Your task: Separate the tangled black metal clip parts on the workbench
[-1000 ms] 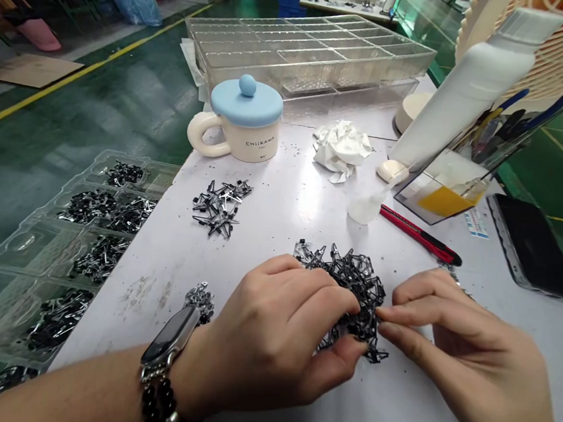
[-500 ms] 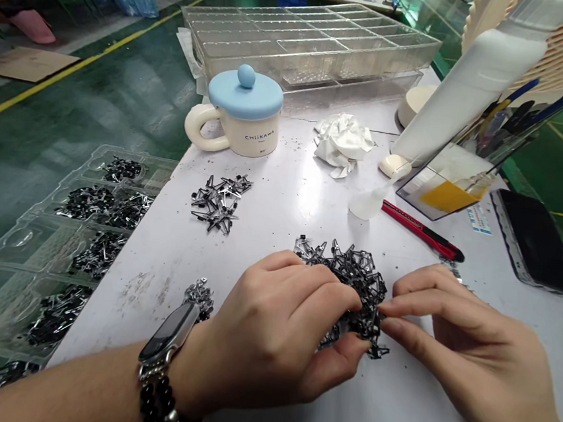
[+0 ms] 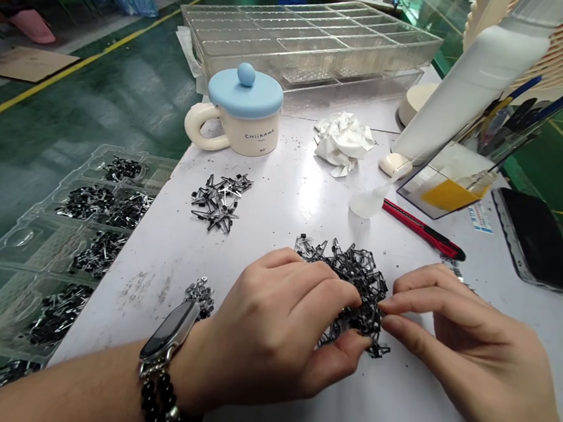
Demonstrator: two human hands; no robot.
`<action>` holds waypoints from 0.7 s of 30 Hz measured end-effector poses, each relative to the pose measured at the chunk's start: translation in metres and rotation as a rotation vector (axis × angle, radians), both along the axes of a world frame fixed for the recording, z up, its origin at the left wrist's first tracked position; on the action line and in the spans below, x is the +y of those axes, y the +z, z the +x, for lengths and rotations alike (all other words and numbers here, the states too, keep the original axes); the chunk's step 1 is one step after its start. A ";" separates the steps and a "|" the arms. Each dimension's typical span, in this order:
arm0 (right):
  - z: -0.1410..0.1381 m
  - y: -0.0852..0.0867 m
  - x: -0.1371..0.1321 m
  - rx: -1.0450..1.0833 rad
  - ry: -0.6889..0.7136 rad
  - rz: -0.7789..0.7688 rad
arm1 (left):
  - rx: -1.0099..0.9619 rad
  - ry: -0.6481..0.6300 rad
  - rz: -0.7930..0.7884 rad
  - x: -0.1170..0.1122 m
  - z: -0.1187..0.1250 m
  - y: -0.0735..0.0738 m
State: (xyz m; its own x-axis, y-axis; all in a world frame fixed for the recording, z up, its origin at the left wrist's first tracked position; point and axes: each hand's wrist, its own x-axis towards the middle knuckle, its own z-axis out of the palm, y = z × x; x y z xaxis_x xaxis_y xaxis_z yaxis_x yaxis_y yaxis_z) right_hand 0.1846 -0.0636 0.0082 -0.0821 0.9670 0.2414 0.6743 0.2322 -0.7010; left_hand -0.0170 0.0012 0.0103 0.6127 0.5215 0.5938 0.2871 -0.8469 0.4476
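A tangled pile of small black clip-like parts (image 3: 360,271) lies on the white table in front of me. Over its near left side curls my left hand (image 3: 282,330), wearing a watch (image 3: 170,330) and black beads. Its thumb and fingers are bent around the pile's edge; what they grip is hidden among the parts. On the right side of the pile, my right hand (image 3: 462,348) pinches a tiny dark part between thumb and forefinger, mostly covered by the fingertips. Behind my left wrist sits a small heap of clear and silvery pieces (image 3: 200,294).
A smaller group of black parts (image 3: 220,202) lies farther left. Beyond are a lidded mug (image 3: 254,132), crumpled tissue (image 3: 343,140) and a clear compartment tray (image 3: 247,52). A red cutter (image 3: 422,230), pen holder (image 3: 443,187) and phone (image 3: 542,243) stand right. Filled trays (image 3: 24,239) flank the table's left edge.
Almost nothing differs. Both hands stay in the same place at the pile, with only a very slight shift of the view.
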 end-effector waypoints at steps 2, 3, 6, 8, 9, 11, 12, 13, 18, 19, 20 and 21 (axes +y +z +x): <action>0.000 0.000 0.000 -0.003 -0.007 0.007 | 0.006 0.003 -0.005 0.000 0.000 0.000; 0.000 0.000 0.000 -0.001 -0.008 0.012 | 0.006 0.000 -0.005 0.000 0.000 0.001; 0.000 0.000 -0.001 0.007 -0.005 0.016 | 0.008 0.000 -0.005 0.000 0.000 0.001; 0.000 0.000 -0.001 0.023 -0.003 0.019 | 0.001 -0.003 0.002 0.000 0.000 0.000; 0.000 0.000 0.000 0.030 -0.003 0.018 | -0.002 -0.005 0.005 0.000 0.000 0.000; 0.000 -0.001 0.000 0.044 0.000 0.018 | -0.012 -0.008 0.012 0.000 0.000 -0.001; 0.000 -0.001 0.000 0.046 0.001 0.016 | -0.014 -0.009 0.014 0.000 0.000 -0.002; 0.000 -0.001 0.001 0.044 0.000 0.017 | -0.014 -0.007 0.012 0.000 0.000 -0.002; 0.000 -0.002 0.001 0.029 0.005 0.021 | -0.014 -0.019 0.006 0.001 0.001 -0.003; 0.000 -0.001 0.000 0.032 0.006 0.017 | -0.012 -0.017 0.002 0.001 0.001 -0.003; 0.000 -0.001 0.000 0.044 0.006 0.006 | -0.012 -0.015 0.000 0.001 0.001 -0.003; 0.000 -0.001 0.000 0.066 0.007 -0.009 | -0.012 -0.012 -0.003 0.001 0.000 -0.003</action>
State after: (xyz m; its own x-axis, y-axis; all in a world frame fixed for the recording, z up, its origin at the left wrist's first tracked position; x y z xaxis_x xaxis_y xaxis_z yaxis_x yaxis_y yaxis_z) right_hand 0.1841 -0.0634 0.0071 -0.0735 0.9685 0.2378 0.6248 0.2306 -0.7459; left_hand -0.0166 0.0025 0.0077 0.6121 0.5157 0.5995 0.2711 -0.8490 0.4535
